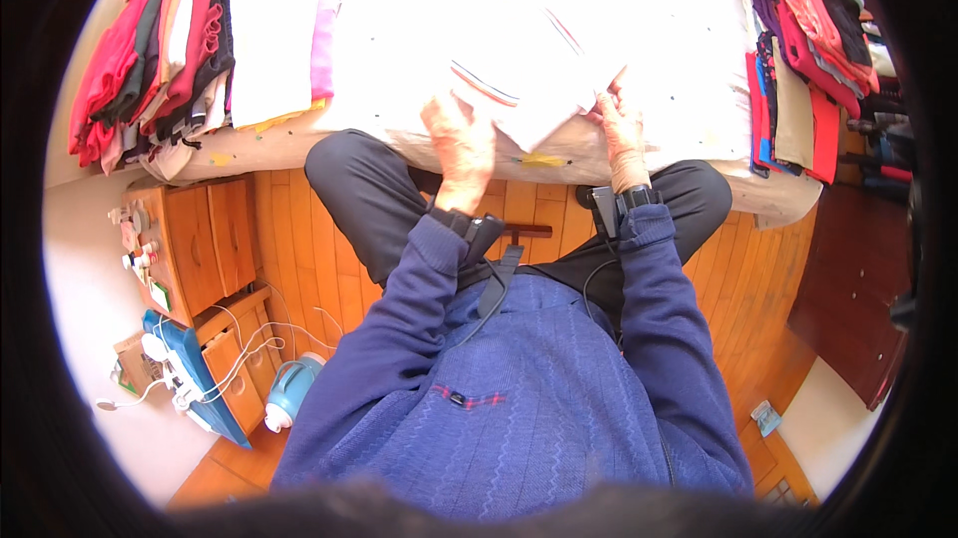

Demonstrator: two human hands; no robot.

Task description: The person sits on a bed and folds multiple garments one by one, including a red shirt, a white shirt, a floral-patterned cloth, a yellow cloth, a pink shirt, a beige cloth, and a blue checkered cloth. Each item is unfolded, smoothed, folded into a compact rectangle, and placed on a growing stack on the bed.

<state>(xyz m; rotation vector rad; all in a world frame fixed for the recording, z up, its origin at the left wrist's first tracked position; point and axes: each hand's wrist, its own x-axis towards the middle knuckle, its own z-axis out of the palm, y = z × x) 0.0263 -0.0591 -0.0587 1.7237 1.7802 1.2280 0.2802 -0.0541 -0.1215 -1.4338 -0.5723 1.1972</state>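
Observation:
A white garment (533,107) with dark and red striped trim lies in front of me on the bed's white sheet (419,21). Strong glare washes out most of its outline. My right hand (621,128) pinches the garment's right edge between thumb and fingers. At its left side, my left hand (460,145) rests with bent fingers close to the striped band. The glare hides whether those fingers grip the cloth. Both wrists carry dark straps with small devices.
Folded clothes (157,59) are stacked at the bed's left end, beside a white and pink folded piece (273,51). More folded clothes (804,66) stand on the right. Below left are a wooden cabinet (198,238), loose white cables and a blue flask (294,388).

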